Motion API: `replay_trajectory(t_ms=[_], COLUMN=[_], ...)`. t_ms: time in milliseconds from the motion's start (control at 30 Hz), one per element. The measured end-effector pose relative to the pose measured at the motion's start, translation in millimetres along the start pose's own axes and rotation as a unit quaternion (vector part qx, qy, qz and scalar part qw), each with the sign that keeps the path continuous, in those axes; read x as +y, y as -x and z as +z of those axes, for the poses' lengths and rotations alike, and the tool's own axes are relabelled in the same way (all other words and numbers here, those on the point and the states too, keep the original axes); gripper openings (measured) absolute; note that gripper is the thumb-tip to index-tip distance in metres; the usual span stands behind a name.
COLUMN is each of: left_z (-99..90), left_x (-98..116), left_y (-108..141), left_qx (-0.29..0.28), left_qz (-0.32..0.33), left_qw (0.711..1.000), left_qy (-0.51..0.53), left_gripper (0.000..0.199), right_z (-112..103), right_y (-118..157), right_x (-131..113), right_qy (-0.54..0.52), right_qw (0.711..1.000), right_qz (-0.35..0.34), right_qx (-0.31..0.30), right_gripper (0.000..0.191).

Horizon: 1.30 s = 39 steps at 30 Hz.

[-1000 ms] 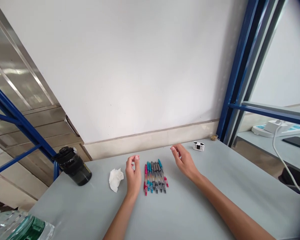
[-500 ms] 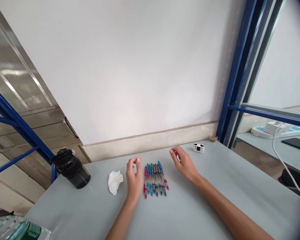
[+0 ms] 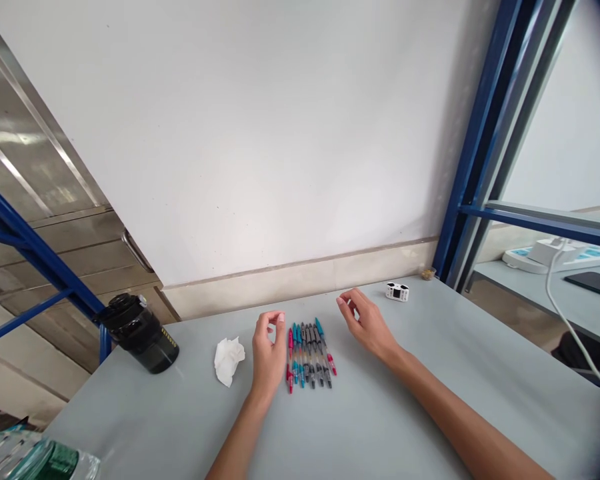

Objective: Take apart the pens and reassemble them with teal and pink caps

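Note:
Between my two hands lies a row of several pens point(image 3: 308, 353) on the grey table, side by side, with pink, teal and dark grey parts. Just left of the row, close to the pink pen point(image 3: 290, 360), my left hand point(image 3: 269, 353) rests on its edge. Its fingers are loosely curled and apart from the thumb, with nothing in them. To the right of the pens, my right hand point(image 3: 367, 325) is also loosely curled, thumb and fingers apart, holding nothing. A crumpled white tissue point(image 3: 229, 361) sits left of my left hand.
A black bottle point(image 3: 140, 333) stands at the table's left side, and a clear plastic bottle point(image 3: 40, 459) is at the lower left corner. Toward the back right are a small white object with black spots point(image 3: 397, 291) and a small container point(image 3: 427, 273). Blue posts point(image 3: 473, 147) frame the table.
The view has shifted very slightly. Both hands and the pens keep their places on the table.

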<state>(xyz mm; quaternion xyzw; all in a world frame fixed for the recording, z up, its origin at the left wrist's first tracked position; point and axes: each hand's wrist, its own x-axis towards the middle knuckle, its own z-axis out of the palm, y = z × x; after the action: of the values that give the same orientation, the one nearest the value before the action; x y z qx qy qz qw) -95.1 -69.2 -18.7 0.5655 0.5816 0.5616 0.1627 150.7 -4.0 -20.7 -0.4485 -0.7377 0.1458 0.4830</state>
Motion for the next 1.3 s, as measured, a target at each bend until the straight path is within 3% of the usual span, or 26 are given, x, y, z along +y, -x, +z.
replay_trajectory(t_ms=[233,433,533,767,1067,1300], left_z=[-5.7,-3.6,-3.0,-4.3,-11.0,-14.1], left_x=[-23.5,-24.7,-25.0,-24.4,-13.3,-9.4], left_y=[-8.9,-3.9,-4.3,-6.8,-8.3,-14.1], left_qx=[-0.143,-0.142,-0.139,-0.137,-0.143,-0.177], left_qz=[-0.008,-0.013,-0.021,-0.037,-0.085,-0.144], left_qw=[0.979,0.973,0.973,0.973,0.972,0.974], left_qy=[-0.145,-0.184,-0.185,-0.182,-0.166,-0.012], left_gripper=[0.022,0.012,0.010,0.010,0.006,0.021], right_z=[1.9,7.6,10.3,8.0,10.2,13.0], right_y=[3.1,11.6,15.2,17.5,19.3,17.8], right_x=[5.3,-3.7,-10.9,-16.6,-13.0,-6.5], right_qy=[0.022,0.064,0.057,0.052,0.049,0.051], right_qw=[0.998,0.967,0.957,0.954,0.955,0.967], right_qz=[0.008,-0.089,-0.101,-0.095,-0.089,-0.089], right_qx=[-0.052,-0.228,-0.266,-0.281,-0.278,-0.233], right_gripper=[0.032,0.024,0.020,0.026,0.016,0.022])
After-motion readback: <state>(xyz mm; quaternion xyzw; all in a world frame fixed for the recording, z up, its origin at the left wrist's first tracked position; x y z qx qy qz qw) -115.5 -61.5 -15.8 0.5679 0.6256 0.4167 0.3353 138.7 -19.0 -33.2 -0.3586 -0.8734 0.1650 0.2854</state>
